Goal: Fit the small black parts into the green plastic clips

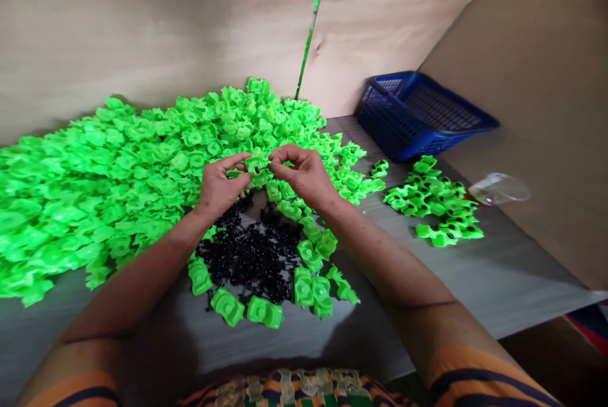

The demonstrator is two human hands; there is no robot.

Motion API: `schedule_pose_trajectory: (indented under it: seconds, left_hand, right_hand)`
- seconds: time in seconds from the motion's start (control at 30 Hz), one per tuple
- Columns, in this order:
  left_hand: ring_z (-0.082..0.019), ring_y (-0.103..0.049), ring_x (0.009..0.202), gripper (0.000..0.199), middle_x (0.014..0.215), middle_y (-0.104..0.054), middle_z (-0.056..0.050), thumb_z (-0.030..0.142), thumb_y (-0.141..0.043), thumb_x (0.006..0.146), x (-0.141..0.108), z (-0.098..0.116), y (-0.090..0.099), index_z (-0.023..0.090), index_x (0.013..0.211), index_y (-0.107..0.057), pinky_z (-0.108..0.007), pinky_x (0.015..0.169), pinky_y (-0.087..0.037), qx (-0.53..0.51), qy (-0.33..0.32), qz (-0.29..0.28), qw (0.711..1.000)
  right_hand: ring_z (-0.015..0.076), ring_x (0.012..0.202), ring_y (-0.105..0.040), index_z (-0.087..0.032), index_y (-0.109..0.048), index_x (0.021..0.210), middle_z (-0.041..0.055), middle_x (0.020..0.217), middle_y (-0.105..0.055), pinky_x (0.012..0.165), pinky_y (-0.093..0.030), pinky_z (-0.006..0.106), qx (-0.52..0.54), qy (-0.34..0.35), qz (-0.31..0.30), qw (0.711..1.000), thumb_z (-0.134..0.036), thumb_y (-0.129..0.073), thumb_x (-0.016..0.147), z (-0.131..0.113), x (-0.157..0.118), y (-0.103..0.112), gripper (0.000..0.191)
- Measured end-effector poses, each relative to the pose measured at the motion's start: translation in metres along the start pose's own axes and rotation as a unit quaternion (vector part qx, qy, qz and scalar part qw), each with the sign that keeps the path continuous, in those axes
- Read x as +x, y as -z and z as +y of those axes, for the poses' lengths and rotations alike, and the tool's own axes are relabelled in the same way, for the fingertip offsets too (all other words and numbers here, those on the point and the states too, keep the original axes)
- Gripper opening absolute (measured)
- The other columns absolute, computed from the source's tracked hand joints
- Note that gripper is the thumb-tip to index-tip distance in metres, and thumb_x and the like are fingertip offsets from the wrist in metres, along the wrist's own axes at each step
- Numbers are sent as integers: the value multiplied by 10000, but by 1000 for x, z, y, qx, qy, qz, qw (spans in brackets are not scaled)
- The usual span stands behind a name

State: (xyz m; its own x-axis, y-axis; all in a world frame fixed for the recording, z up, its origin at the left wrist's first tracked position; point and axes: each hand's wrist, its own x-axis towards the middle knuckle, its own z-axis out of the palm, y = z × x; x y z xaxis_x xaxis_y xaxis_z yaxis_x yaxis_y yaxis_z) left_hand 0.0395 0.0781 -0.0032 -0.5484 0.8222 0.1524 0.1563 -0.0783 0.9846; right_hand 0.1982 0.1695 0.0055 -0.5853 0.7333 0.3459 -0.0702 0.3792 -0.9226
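Observation:
Between both hands, above the table, is a bright green plastic piece (257,161) with a small black part (259,169) at it. My left hand (222,184) pinches the green piece from the left, thumb below and forefinger above. The thumb and forefinger of my right hand (304,173) close on the right end of the black part. Beneath the hands lies a heap of small black parts (254,255), ringed at the front and right by loose green pieces (265,312). A large pile of green pieces (118,173) spreads behind and to the left.
At the back right stands a blue basket (408,122). In front of it lies a group of green pieces with black parts (432,201), beside a clear plastic cup (501,188). A thin green strip (310,40) rises upright against the back wall.

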Motion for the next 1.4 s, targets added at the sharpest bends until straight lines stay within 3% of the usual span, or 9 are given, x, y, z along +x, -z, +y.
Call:
schedule_pose_trajectory:
  seconds: [0.1,0.23,0.43,0.7,0.93,1.23,1.4]
  left_hand:
    - [-100,-585,441,477,720,-692,13,293,-776,591,-3,0,0,140,1039,-839,-194,382,-416,5,-6,-15,1000]
    - [-92,-584,451,445,760,-717,-4,283,-772,592,-4,2,-1,150,1011,-844,-178,380,-387,10,3,-20,1000]
    - [-84,-552,422,443,710,-699,8,261,-750,592,-6,5,-2,149,1008,-853,-179,386,-384,17,10,-30,999]
    - [-79,-553,431,442,726,-696,-3,276,-762,585,-8,4,-3,146,997,-852,-171,382,-387,9,0,-25,1000]
    - [-84,-564,453,446,735,-687,6,302,-755,605,-7,2,-2,160,1015,-856,-176,394,-407,16,-11,-22,1000]
    - [-83,-571,447,435,779,-722,-9,297,-743,596,-6,-2,-3,166,998,-842,-181,387,-420,14,-11,-22,1000]
    - [-98,-554,422,355,663,-682,8,319,-781,636,-6,1,-1,158,949,-829,-214,414,-457,-6,-31,-48,998]
  right_hand:
    - [196,995,-644,-203,-625,700,40,933,-701,964,-510,380,-26,22,34,999,-241,-676,813,9,-2,-10,129]
    - [216,1064,-658,-204,-637,719,49,969,-717,1006,-505,402,-43,27,43,998,-223,-669,828,18,-2,-16,115]
    - [191,958,-657,-211,-594,706,21,865,-679,951,-512,370,-33,41,43,998,-224,-656,832,23,-4,-21,141]
    - [146,830,-600,-215,-554,717,32,899,-664,737,-502,281,-8,33,55,998,-255,-630,841,26,-7,-26,150]
    - [167,893,-631,-218,-543,727,66,1005,-695,785,-529,309,-7,45,60,997,-277,-628,846,23,-9,-25,158]
    - [151,809,-598,-225,-524,701,38,901,-677,770,-506,307,-5,37,71,997,-277,-612,804,30,-5,-27,145]
    - [132,733,-556,-224,-531,716,20,861,-649,713,-494,290,14,27,60,998,-296,-624,811,31,-4,-27,151]
